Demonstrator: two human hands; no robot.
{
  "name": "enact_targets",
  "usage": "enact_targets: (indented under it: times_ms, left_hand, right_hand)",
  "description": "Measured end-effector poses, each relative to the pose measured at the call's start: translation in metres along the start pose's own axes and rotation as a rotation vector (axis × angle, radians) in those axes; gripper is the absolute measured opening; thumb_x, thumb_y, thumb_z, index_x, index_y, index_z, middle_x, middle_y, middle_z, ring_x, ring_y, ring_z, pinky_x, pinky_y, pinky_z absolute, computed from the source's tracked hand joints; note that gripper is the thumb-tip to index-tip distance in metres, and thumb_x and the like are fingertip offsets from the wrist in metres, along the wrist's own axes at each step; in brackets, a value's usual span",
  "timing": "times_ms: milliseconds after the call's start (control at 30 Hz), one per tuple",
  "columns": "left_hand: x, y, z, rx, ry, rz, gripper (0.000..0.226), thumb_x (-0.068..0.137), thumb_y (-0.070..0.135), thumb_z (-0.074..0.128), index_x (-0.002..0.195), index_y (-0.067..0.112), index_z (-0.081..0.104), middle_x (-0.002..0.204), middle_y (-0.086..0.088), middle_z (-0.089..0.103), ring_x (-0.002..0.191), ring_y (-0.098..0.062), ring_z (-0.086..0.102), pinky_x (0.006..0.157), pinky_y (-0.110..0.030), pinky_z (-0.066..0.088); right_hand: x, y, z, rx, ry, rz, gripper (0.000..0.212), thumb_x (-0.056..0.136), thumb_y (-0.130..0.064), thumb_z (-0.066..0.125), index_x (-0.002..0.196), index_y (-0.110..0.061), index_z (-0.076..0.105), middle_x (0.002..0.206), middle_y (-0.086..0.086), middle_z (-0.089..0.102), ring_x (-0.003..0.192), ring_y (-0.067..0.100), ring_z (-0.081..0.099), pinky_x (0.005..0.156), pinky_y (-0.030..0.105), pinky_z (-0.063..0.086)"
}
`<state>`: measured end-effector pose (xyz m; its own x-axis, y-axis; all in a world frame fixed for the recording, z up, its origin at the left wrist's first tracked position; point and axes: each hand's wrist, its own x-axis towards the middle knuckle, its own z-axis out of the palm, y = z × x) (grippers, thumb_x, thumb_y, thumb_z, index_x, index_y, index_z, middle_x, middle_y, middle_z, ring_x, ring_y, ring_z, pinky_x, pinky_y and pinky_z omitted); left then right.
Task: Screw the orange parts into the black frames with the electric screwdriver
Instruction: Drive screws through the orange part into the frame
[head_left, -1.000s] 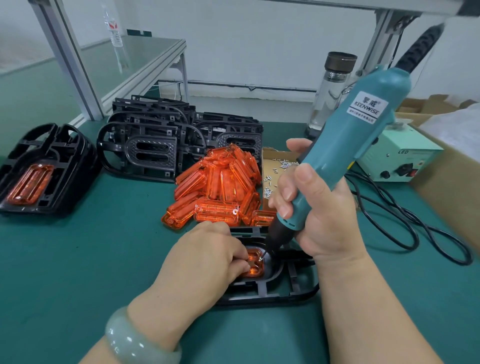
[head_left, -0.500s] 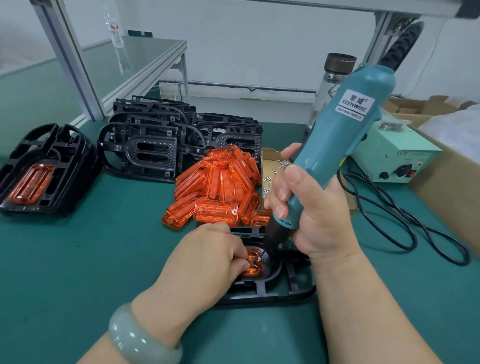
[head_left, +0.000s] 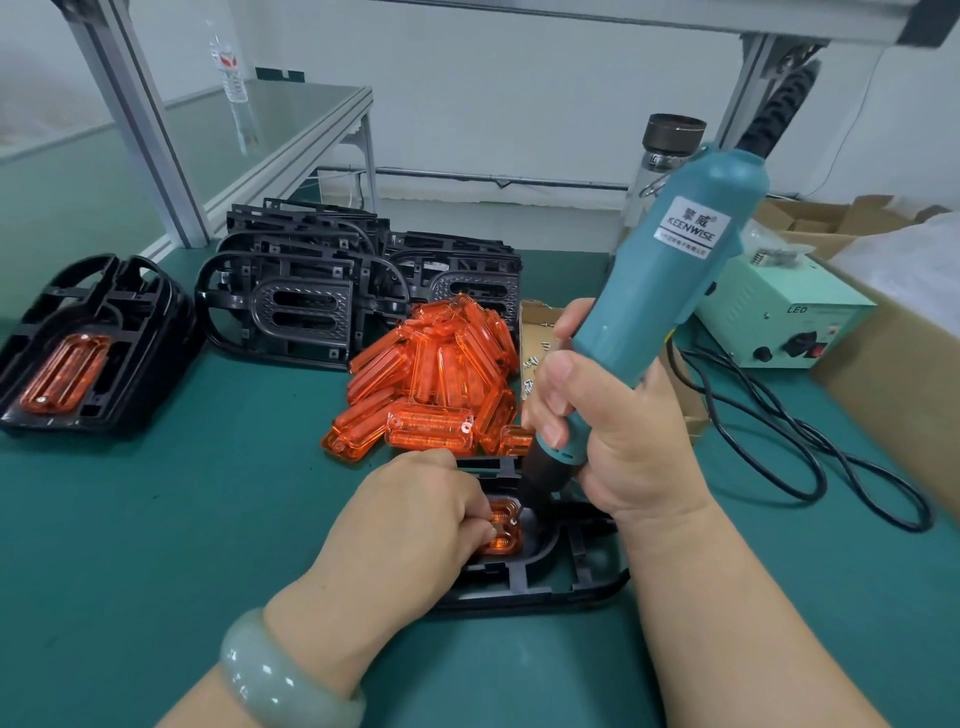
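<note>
Two things are hard to read at the centre. The bit of the teal electric screwdriver (head_left: 670, 291) is hidden behind the tool's own black nose, so I cannot tell whether it touches a screw. Most of the small translucent orange part (head_left: 504, 530) lies under the left hand (head_left: 415, 514), with only its right end showing. The flat black plastic frame (head_left: 545, 582) that holds this orange part lies on the green table (head_left: 156, 519), its left half covered by the same hand. A small cardboard box (head_left: 535, 327) just beyond the right hand (head_left: 634, 447) is mostly blocked by the fingers (head_left: 558, 374), and its contents cannot be made out. A large brown carton (head_left: 893, 374) is cut off at the right edge.

Well to the left of the left fingers (head_left: 472, 512), a second black frame (head_left: 104, 312) carries a fitted orange piece (head_left: 65, 371) in its recess. A heap of loose orange parts (head_left: 436, 374) lies just beyond both hands, with a stack of empty black frames (head_left: 311, 291) behind it.

The left hand is knuckles up, its fingers curled, their tips pressing the orange part down into the frame; a pale green bangle (head_left: 280, 675) circles the wrist. The right fingers wrap tightly round the screwdriver's lower grip. The tool tilts, top leaning away to the right, nose pointing down just right of the left fingertips. Right of the right fingers sit a pale green power box (head_left: 779, 317) and a looping black cable (head_left: 779, 441).
</note>
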<state>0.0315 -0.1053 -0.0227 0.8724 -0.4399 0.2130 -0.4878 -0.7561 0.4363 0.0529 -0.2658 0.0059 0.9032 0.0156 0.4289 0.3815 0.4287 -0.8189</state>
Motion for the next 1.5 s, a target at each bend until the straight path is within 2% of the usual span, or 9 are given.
enact_targets:
  times_ms: [200, 367, 600, 767, 833, 900, 1167, 1300, 1500]
  left_hand:
    - [0.001, 0.000, -0.001, -0.019, -0.011, -0.025, 0.016, 0.083, 0.040, 0.064, 0.093, 0.031, 0.072, 0.086, 0.010, 0.053, 0.090, -0.010, 0.052, 0.080, -0.028, 0.043]
    - [0.001, 0.000, 0.000, -0.039, -0.014, -0.032, 0.015, 0.084, 0.039, 0.064, 0.093, 0.031, 0.073, 0.085, 0.011, 0.051, 0.089, -0.009, 0.050, 0.080, -0.027, 0.042]
    - [0.000, 0.000, -0.001, -0.054, -0.018, -0.038, 0.015, 0.084, 0.039, 0.065, 0.093, 0.031, 0.072, 0.085, 0.012, 0.051, 0.087, -0.005, 0.047, 0.079, -0.025, 0.042]
    - [0.001, 0.001, -0.004, -0.032, -0.055, -0.049, 0.015, 0.085, 0.040, 0.063, 0.094, 0.033, 0.072, 0.087, 0.013, 0.050, 0.089, -0.006, 0.047, 0.080, -0.029, 0.044]
    - [0.002, 0.002, -0.004, -0.012, -0.068, -0.048, 0.015, 0.086, 0.041, 0.062, 0.093, 0.033, 0.071, 0.086, 0.013, 0.049, 0.089, -0.005, 0.046, 0.080, -0.026, 0.042]
    - [0.002, 0.001, -0.004, 0.008, -0.077, -0.046, 0.016, 0.087, 0.041, 0.060, 0.095, 0.033, 0.071, 0.087, 0.013, 0.047, 0.089, -0.005, 0.045, 0.079, -0.024, 0.041]
    - [0.004, -0.001, -0.011, 0.120, -0.106, -0.022, 0.022, 0.094, 0.039, 0.048, 0.108, 0.040, 0.064, 0.098, 0.017, 0.051, 0.094, -0.003, 0.048, 0.081, -0.021, 0.042]
    - [0.019, 0.004, -0.017, 0.111, -0.072, -0.018, 0.022, 0.093, 0.036, 0.050, 0.105, 0.038, 0.068, 0.098, 0.017, 0.057, 0.094, -0.005, 0.054, 0.083, -0.022, 0.043]
    - [0.069, 0.015, -0.022, 0.075, 0.030, 0.039, 0.025, 0.093, 0.026, 0.053, 0.113, 0.029, 0.068, 0.108, 0.013, 0.068, 0.100, -0.006, 0.059, 0.082, -0.011, 0.035]
  right_hand:
    - [0.003, 0.001, -0.005, 0.080, 0.037, 0.028, 0.027, 0.073, -0.019, 0.064, 0.099, -0.016, 0.055, 0.055, -0.005, 0.046, 0.038, 0.011, 0.042, 0.052, 0.028, 0.040]
    - [0.003, 0.001, -0.007, 0.105, 0.036, 0.012, 0.020, 0.082, -0.013, 0.059, 0.101, -0.015, 0.054, 0.055, -0.007, 0.048, 0.039, 0.008, 0.044, 0.053, 0.025, 0.044]
    - [0.001, -0.002, -0.005, 0.087, 0.046, -0.018, 0.026, 0.078, -0.024, 0.067, 0.099, -0.016, 0.056, 0.056, -0.006, 0.048, 0.041, 0.009, 0.045, 0.055, 0.026, 0.046]
    - [0.002, -0.010, -0.007, 0.202, 0.043, -0.059, 0.050, 0.070, -0.039, 0.082, 0.102, -0.014, 0.053, 0.057, -0.006, 0.049, 0.042, 0.008, 0.047, 0.058, 0.026, 0.048]
    - [0.002, -0.011, -0.010, 0.222, 0.114, -0.045, 0.035, 0.079, -0.030, 0.076, 0.100, -0.014, 0.052, 0.056, -0.005, 0.047, 0.040, 0.008, 0.045, 0.056, 0.025, 0.047]
    - [0.002, -0.011, -0.014, 0.237, 0.194, -0.036, 0.015, 0.086, -0.022, 0.056, 0.098, -0.014, 0.051, 0.054, -0.005, 0.045, 0.039, 0.008, 0.042, 0.054, 0.024, 0.046]
    - [0.003, -0.010, -0.023, 0.335, 0.291, 0.005, 0.012, 0.084, -0.024, 0.054, 0.093, -0.017, 0.055, 0.055, -0.006, 0.045, 0.040, 0.007, 0.042, 0.052, 0.024, 0.046]
    - [0.003, -0.011, -0.027, 0.365, 0.311, 0.008, 0.015, 0.082, -0.026, 0.060, 0.093, -0.018, 0.056, 0.056, -0.006, 0.046, 0.041, 0.007, 0.044, 0.052, 0.024, 0.048]
    - [0.004, -0.013, -0.033, 0.421, 0.351, 0.018, 0.012, 0.085, -0.026, 0.053, 0.092, -0.017, 0.057, 0.056, -0.006, 0.045, 0.040, 0.006, 0.043, 0.052, 0.023, 0.048]
